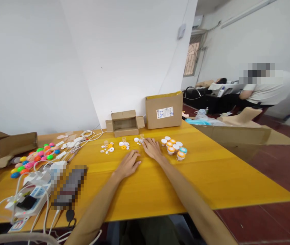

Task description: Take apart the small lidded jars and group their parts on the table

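My right hand [152,148] reaches forward with its fingers spread, and the fingertips are at a small group of white plastic parts [136,140]. A clear little cup [142,136] stands just behind those parts. My left hand [128,164] is lower and to the left, over the yellow table [134,190], its thumb apart from the loosely bent fingers and nothing visible in it. To the right of my right hand is a cluster of small clear jars with white, orange and teal lids [170,149]. Two similar groups of white and yellow parts [109,146] lie to the left.
An open small carton [125,131] and a larger closed box [164,112] stand at the back. Colourful balls [29,165], cables, a power strip [36,200] and a blurred dark device [70,187] are at left. A seated person [270,86] is at far right.
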Tool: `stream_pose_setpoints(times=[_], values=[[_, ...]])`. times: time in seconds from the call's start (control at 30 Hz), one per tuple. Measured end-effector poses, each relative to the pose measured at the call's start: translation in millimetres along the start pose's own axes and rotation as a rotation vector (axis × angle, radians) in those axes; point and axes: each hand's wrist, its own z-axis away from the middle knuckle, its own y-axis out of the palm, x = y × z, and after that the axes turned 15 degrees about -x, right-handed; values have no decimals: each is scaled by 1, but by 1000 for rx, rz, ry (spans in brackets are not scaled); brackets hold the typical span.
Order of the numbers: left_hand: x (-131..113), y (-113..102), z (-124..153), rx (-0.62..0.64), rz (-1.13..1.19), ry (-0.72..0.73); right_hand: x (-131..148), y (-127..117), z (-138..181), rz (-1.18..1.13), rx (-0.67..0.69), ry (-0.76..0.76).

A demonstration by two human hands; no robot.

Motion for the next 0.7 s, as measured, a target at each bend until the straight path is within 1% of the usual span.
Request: stream_pose_setpoints(times=[0.13, 0.23, 0.43, 0.6, 0.7], values=[[1, 1, 0, -13, 18, 4, -1, -3, 7, 3, -59, -37], [1, 1, 0, 0, 10, -6, -3, -5, 12, 6, -80, -58], [0, 1, 0, -9, 20, -8, -2, -5, 15, 26, -57, -81], [0, 1, 0, 4, 2, -11, 1, -7, 15, 18, -78, -123], [0, 1, 0, 5, 0, -12, 2, -9, 15, 6, -55, -146]])
